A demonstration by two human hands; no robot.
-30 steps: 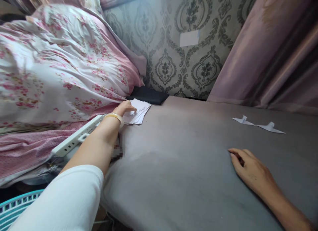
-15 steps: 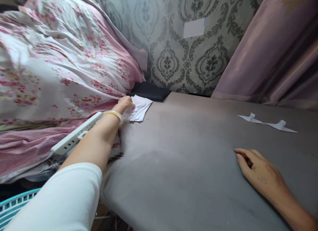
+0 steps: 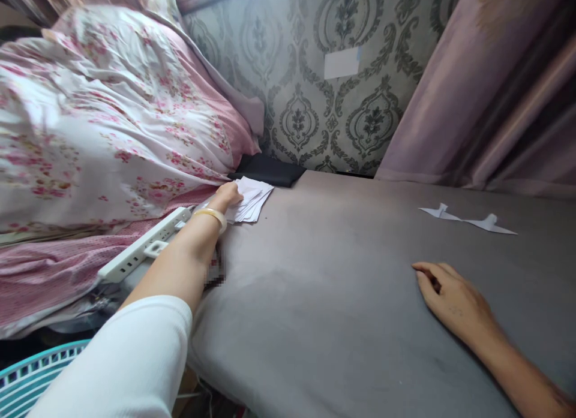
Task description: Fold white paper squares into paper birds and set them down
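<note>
My left hand (image 3: 228,194) reaches to the far left corner of the grey-covered surface. Its fingers are curled at the left side of a loose stack of white paper sheets (image 3: 255,199) and grip there; the fingertips are partly hidden. Low on the right, my right hand (image 3: 452,298) rests on the grey cover, loosely bent, a small gap between thumb and forefinger and nothing in it. Beyond it lie two pointed white paper pieces (image 3: 441,211) (image 3: 490,224), tip to tip, each with a small raised tab.
Behind the stack lies a flat black item (image 3: 270,169). A white power strip (image 3: 144,244) runs beneath my left forearm, beside floral bedding (image 3: 135,130). At the lower left is a turquoise basket (image 3: 40,370). Patterned wallpaper and a mauve curtain (image 3: 432,118) border the back.
The view has shifted slightly, so the paper pieces and my right hand appear a little further left. My left hand stays at the paper stack, with little change in grip.
</note>
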